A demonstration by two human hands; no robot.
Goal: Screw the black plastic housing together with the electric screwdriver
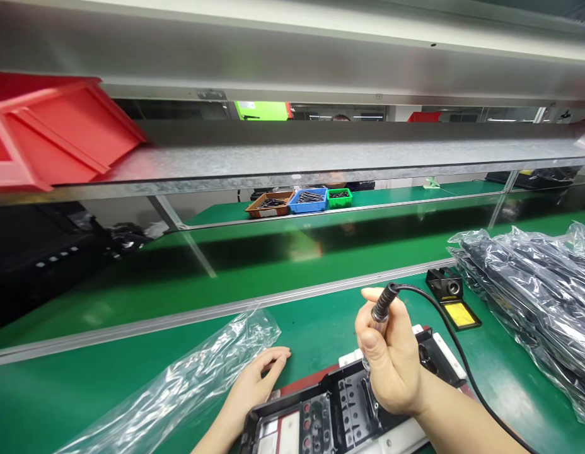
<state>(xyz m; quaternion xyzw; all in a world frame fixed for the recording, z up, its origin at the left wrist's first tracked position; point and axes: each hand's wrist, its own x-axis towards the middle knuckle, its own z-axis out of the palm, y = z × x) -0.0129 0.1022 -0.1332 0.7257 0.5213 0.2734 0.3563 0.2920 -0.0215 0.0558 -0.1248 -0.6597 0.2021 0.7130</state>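
Two hands work at the bench [519, 403]: my right grip [391, 359] is closed on a soldering iron [378, 312], pointing down at a black housing [349, 403]; my left grip [254, 386] lies open beside a plastic bag [179, 378]. I'd judge the iron light and stiff, best held by its slim handle [382, 300].

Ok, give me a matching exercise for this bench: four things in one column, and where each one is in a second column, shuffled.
Things:
1 soldering iron
2 iron stand with yellow sponge
3 blue tray
4 red plastic bin

Places:
A between brown tray and green tray
B gripped in the right hand
C tilted on the metal shelf's left end
D beside the plastic-wrapped stack

Pairs: 1-B, 2-D, 3-A, 4-C
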